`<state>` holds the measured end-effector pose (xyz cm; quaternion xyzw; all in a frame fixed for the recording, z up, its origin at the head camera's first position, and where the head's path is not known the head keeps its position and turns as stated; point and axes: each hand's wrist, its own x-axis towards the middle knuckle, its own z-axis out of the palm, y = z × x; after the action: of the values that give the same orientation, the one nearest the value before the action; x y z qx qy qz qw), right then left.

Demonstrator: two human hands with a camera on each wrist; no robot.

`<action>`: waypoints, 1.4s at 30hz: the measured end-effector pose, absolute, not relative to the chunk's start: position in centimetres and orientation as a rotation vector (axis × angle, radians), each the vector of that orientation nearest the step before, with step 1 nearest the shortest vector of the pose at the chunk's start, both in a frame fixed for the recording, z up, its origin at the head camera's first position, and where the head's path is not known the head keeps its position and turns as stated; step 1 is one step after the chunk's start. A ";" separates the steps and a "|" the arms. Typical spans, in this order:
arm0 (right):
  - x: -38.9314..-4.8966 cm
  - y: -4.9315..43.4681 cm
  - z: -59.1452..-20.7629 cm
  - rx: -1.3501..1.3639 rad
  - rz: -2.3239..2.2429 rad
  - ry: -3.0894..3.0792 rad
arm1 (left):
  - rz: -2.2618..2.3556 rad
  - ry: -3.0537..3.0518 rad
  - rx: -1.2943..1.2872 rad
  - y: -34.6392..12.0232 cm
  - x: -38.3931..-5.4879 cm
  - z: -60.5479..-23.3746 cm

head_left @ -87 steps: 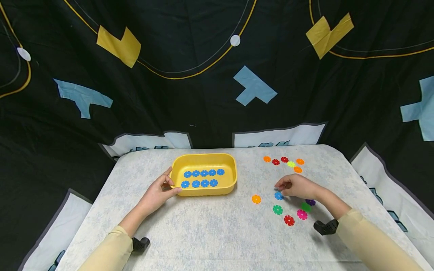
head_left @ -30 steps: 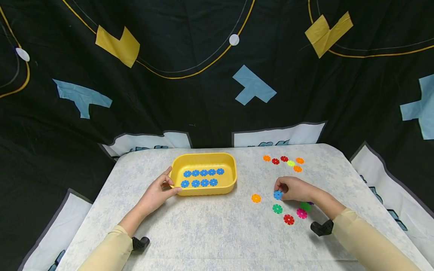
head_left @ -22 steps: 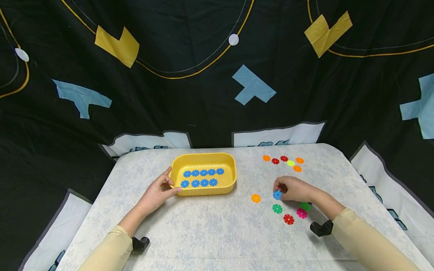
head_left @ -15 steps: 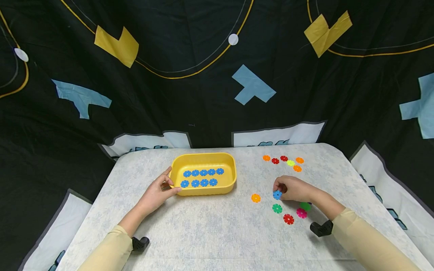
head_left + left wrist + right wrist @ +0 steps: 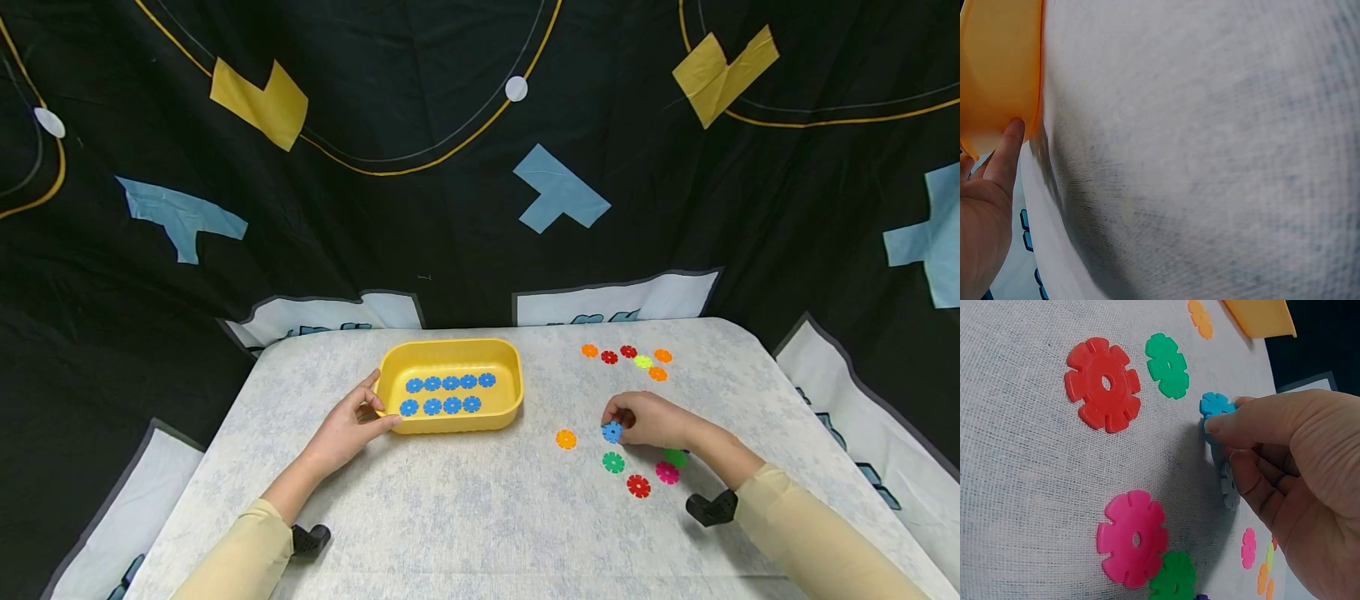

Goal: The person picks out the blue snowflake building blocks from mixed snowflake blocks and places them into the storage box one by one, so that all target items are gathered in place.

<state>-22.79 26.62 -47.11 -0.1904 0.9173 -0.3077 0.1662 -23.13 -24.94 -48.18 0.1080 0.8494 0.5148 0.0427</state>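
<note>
My right hand (image 5: 651, 419) pinches a blue notched interlocking disc (image 5: 1215, 403) between thumb and fingertips, at or just above the cloth; the gap is hard to tell. The same blue disc (image 5: 612, 432) shows in the head view. At the left end of the yellow tray (image 5: 457, 427), my left hand (image 5: 347, 429) holds the corner, thumb along the front wall and fingers at the side. In the left wrist view that thumb lies against the tray (image 5: 1000, 75). Two rows of blue discs (image 5: 452, 405) lie flat inside the tray.
Near my right hand lie orange (image 5: 566, 439), green (image 5: 613, 462), red (image 5: 639, 486) and pink (image 5: 667, 472) discs. A pale disc (image 5: 1229, 487) is partly hidden beneath it. Several orange, red and yellow discs (image 5: 642, 362) lie farther back. A dark curtain (image 5: 420, 233) stands behind the table.
My right hand has closed its fingertips on the blue disc and shifted it very slightly left. My left hand and the tray have stayed put.
</note>
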 end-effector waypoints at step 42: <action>-25.1 25.0 -45.3 -0.290 -1.510 2.259 | 1.563 2.618 0.319 -24.9 -23.2 -48.3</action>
<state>-25.09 25.03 -45.35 -0.1040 0.8094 -0.5410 0.2033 -23.17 -24.94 -48.31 0.1039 0.8534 0.5094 0.0378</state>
